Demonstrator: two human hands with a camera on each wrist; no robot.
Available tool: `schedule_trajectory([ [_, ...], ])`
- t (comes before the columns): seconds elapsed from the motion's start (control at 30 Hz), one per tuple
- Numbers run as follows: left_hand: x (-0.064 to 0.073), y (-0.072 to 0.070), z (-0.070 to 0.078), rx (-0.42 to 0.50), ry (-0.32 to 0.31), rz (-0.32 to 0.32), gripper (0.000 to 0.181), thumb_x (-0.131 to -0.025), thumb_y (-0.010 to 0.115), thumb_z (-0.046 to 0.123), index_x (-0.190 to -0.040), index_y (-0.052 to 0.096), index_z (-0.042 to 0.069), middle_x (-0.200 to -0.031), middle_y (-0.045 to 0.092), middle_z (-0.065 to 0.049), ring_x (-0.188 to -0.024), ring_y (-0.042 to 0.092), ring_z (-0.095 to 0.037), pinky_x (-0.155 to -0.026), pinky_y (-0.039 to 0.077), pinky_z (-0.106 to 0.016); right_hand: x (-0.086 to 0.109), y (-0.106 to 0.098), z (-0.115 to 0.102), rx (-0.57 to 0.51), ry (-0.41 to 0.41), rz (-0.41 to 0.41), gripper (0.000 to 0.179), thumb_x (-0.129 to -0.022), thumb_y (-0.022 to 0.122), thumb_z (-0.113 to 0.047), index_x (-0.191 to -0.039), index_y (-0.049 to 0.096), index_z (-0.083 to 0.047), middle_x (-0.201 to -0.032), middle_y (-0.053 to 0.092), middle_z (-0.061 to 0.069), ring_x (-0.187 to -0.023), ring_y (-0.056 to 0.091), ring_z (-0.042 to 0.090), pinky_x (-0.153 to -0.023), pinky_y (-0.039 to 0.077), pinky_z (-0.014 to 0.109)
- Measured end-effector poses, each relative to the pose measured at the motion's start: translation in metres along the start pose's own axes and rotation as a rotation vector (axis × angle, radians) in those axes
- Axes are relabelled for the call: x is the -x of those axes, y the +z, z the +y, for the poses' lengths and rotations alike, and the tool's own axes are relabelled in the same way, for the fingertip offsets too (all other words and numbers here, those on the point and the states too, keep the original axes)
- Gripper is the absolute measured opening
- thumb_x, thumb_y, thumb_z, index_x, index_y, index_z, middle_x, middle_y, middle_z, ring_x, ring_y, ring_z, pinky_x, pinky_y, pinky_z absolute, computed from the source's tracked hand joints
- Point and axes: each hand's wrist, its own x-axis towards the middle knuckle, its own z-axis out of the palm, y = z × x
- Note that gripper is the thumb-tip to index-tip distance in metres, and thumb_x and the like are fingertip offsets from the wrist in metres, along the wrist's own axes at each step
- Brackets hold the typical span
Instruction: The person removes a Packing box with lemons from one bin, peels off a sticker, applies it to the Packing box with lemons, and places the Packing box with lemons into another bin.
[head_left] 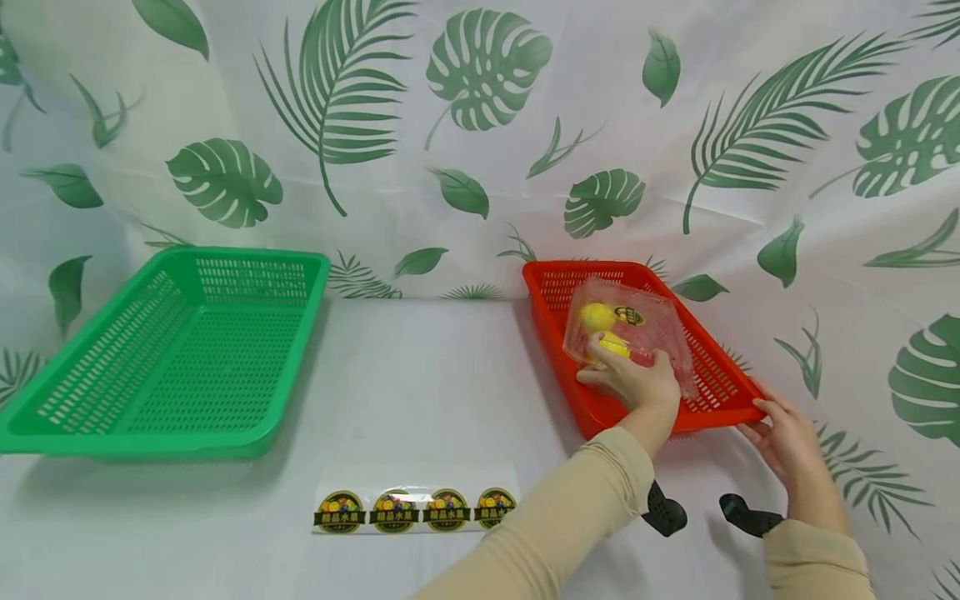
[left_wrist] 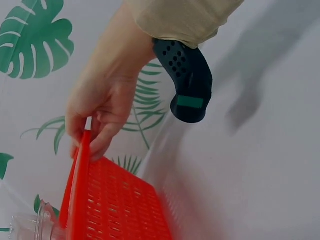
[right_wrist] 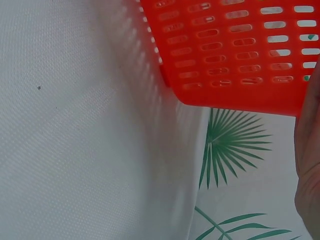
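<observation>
A clear plastic box (head_left: 666,323) with a black-and-gold round label (head_left: 630,316) leans inside the red basket (head_left: 558,358). Through its plastic show a round yellow fruit (head_left: 597,317) and a longer yellow one (head_left: 615,345). My left hand (head_left: 637,382) grips the box from the near side, thumb and fingers spread across it. At the basket's near right corner, my right hand (head_left: 787,437) holds the rim. The left wrist view catches that right hand (left_wrist: 102,107) with fingers curled round the red edge. Only a sliver of it shows beside the perforated wall in the right wrist view.
A green perforated basket (head_left: 202,367) stands at the left, its mesh floor bare. On the white table in front lies a sheet of round fruit stickers (head_left: 397,510). A leaf-print cloth (head_left: 480,242) hangs behind. Dark wrist mounts (head_left: 666,510) jut from both wrists.
</observation>
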Motion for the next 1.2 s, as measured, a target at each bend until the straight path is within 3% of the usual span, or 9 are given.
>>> schedule_trajectory([
  [0.2,-0.002,0.000,0.000,-0.018,0.006,0.008,0.070,-0.068,0.077,0.002,-0.121,0.036,0.020,-0.134,0.017,-0.021,-0.116,0.031,-0.043,-0.070,0.053,-0.045,-0.003,0.006,0.001,0.035,0.034,0.011,0.051,-0.089,0.058,-0.032,-0.137,0.040,-0.032,-0.138,0.029,-0.001,-0.086,0.062,0.013,-0.076,0.052,0.032],
  [0.3,-0.002,0.001,-0.001,-0.026,0.007,-0.006,0.069,-0.068,0.077,0.002,-0.120,0.036,0.021,-0.134,0.018,-0.020,-0.115,0.032,-0.042,-0.067,0.054,-0.042,-0.003,0.004,0.003,-0.004,0.024,0.011,0.052,-0.088,0.059,-0.031,-0.137,0.041,-0.030,-0.141,0.022,0.002,-0.083,0.063,0.013,-0.073,0.053,0.031],
  [0.43,-0.001,0.000,-0.002,-0.043,0.009,-0.030,0.069,-0.067,0.077,-0.002,-0.117,0.037,0.024,-0.130,0.022,-0.018,-0.110,0.038,-0.040,-0.062,0.055,-0.038,0.002,0.005,-0.002,0.001,0.026,0.027,0.049,-0.089,0.059,-0.030,-0.136,0.043,-0.031,-0.137,0.030,-0.001,-0.083,0.062,0.013,-0.072,0.053,0.031],
  [0.57,-0.001,-0.003,-0.001,-0.074,0.006,-0.045,0.069,-0.065,0.075,-0.005,-0.114,0.038,0.026,-0.121,0.027,-0.014,-0.100,0.044,-0.035,-0.061,0.055,-0.037,0.015,0.021,-0.012,0.048,0.040,0.033,0.044,-0.091,0.055,-0.029,-0.133,0.045,-0.033,-0.125,0.043,-0.008,-0.085,0.060,0.012,-0.075,0.053,0.030],
  [0.77,0.003,-0.008,0.003,-0.203,-0.126,-0.152,0.065,-0.067,0.072,-0.001,-0.114,0.035,0.025,-0.132,0.024,-0.020,-0.099,0.046,-0.037,-0.071,0.052,-0.047,0.029,0.035,-0.020,0.006,0.019,0.003,0.040,-0.092,0.055,-0.023,-0.130,0.050,-0.031,-0.128,0.039,-0.003,-0.079,0.062,0.011,-0.070,0.053,0.027],
  [0.87,0.003,-0.009,0.005,-0.254,-0.183,-0.183,0.064,-0.068,0.070,0.000,-0.114,0.035,0.026,-0.136,0.021,-0.021,-0.100,0.045,-0.038,-0.075,0.050,-0.051,0.025,0.032,-0.017,0.014,0.020,0.004,0.039,-0.092,0.055,-0.024,-0.130,0.050,-0.031,-0.126,0.043,-0.006,-0.080,0.062,0.011,-0.070,0.053,0.027],
  [0.97,0.000,-0.010,0.006,-0.268,-0.195,-0.178,0.062,-0.066,0.069,-0.002,-0.112,0.036,0.025,-0.131,0.026,-0.019,-0.097,0.046,-0.037,-0.076,0.049,-0.048,0.014,0.019,-0.011,0.009,0.011,-0.012,0.037,-0.092,0.055,-0.025,-0.128,0.052,-0.031,-0.115,0.050,-0.011,-0.081,0.063,0.012,-0.072,0.053,0.029],
  [1.1,-0.004,-0.013,0.010,-0.313,-0.240,-0.214,0.064,-0.064,0.068,-0.003,-0.114,0.038,0.024,-0.125,0.031,-0.016,-0.102,0.042,-0.036,-0.079,0.048,-0.049,0.001,0.005,-0.004,-0.037,0.008,-0.023,0.043,-0.090,0.058,-0.025,-0.132,0.049,-0.029,-0.124,0.041,-0.004,-0.081,0.063,0.014,-0.071,0.053,0.031],
  [1.2,-0.006,-0.014,0.013,-0.396,-0.306,-0.285,0.069,-0.065,0.068,0.000,-0.122,0.036,0.023,-0.127,0.032,-0.015,-0.112,0.037,-0.036,-0.083,0.046,-0.051,-0.001,0.003,-0.002,-0.043,0.015,-0.004,0.049,-0.089,0.060,-0.027,-0.135,0.045,-0.029,-0.136,0.029,0.002,-0.080,0.064,0.014,-0.069,0.054,0.031],
])
